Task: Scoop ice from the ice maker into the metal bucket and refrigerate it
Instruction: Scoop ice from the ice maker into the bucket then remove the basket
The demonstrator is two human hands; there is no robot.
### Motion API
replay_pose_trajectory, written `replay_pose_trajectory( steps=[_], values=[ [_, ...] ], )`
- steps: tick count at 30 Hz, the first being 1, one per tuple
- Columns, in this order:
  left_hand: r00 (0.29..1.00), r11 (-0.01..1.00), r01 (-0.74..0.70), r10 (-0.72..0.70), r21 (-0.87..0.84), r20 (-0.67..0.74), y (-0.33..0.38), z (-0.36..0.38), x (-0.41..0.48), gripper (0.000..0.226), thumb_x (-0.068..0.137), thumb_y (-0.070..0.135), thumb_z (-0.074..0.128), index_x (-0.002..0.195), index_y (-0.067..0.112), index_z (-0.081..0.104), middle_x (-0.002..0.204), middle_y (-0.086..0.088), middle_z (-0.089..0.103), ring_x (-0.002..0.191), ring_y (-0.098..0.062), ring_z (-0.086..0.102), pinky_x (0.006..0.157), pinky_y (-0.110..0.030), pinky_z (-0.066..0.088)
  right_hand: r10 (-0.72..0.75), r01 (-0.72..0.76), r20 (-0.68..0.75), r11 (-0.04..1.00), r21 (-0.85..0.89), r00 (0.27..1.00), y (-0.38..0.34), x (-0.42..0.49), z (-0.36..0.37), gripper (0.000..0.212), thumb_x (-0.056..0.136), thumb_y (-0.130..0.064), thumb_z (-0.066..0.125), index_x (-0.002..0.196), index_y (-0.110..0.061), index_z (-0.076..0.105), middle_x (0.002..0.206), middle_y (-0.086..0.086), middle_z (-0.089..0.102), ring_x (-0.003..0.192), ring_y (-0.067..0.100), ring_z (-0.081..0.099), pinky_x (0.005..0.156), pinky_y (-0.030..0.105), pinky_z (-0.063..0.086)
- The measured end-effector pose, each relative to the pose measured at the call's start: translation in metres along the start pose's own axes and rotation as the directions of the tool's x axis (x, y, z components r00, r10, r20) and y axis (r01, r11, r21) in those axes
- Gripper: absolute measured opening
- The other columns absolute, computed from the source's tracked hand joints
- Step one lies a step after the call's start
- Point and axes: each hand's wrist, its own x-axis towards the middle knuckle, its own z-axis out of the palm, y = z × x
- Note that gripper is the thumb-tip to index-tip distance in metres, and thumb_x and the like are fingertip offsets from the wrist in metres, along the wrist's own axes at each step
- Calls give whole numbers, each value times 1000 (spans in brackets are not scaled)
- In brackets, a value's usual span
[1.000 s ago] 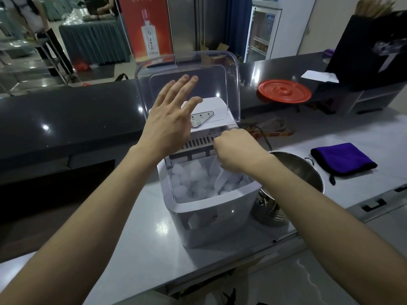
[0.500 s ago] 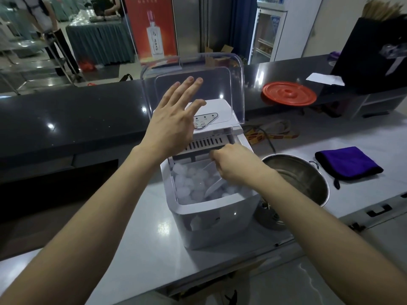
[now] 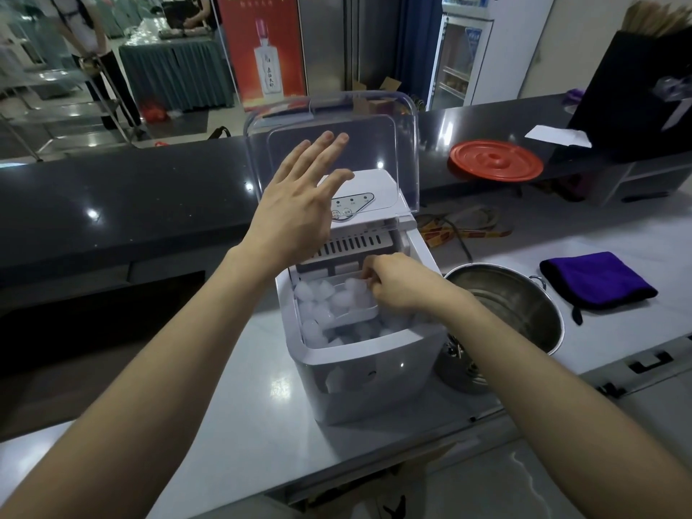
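Observation:
A white ice maker (image 3: 369,376) stands on the pale counter with its clear lid (image 3: 333,144) tipped up and back. Its bin is full of ice (image 3: 310,331). My right hand (image 3: 402,284) is inside the bin, shut on a clear plastic scoop (image 3: 355,312) that is loaded with ice and held level just above the pile. My left hand (image 3: 299,207) hovers open above the machine's control panel, fingers spread, just in front of the raised lid. The metal bucket (image 3: 524,305) stands directly right of the ice maker, with no ice visible inside it.
A folded purple cloth (image 3: 595,279) lies right of the bucket. A red round lid (image 3: 496,161) and a white paper (image 3: 558,136) rest on the raised dark bar top behind. A glass-door fridge (image 3: 455,54) stands beyond the bar. A person stands far left in the background.
My right hand has pushed the scoop through the ice and lifted it, now filled and level. The left hand has stayed open near the lid.

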Motion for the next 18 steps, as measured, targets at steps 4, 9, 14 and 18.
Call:
replay_pose_trajectory(
  steps=[4,9,14,18],
  values=[
    [1000,1000,3,-3,-2,1,1,-1,0,57,97,3,61,152,17,56,181,-8,15,168,-23,5,137,-42,2,2,-2,25,1000,12,1000,0,-3,-1,13,99,-15,52,104,-25,60,106,3,64,94,24,61,77,35,48],
    [1000,1000,-1,1,-12,4,1,-5,1,60,94,0,56,152,16,54,180,-8,18,168,-24,9,137,-44,6,-14,14,22,1000,23,1000,0,-5,-6,16,99,-15,51,107,-27,57,107,1,63,94,23,60,75,33,46],
    [1000,999,-3,4,-39,24,0,-9,2,60,94,6,63,153,16,52,179,-8,22,167,-25,12,136,-43,7,-7,6,9,999,35,1000,0,-7,-11,23,98,-11,50,113,-25,60,100,-2,57,93,23,56,71,30,41],
    [999,998,-1,3,-62,41,-1,-13,3,62,95,11,67,155,17,50,179,-7,23,167,-25,12,136,-41,5,27,-25,-35,998,60,999,-2,-8,-11,29,97,-9,51,121,-22,63,108,1,57,96,25,56,76,32,44]
  ],
)
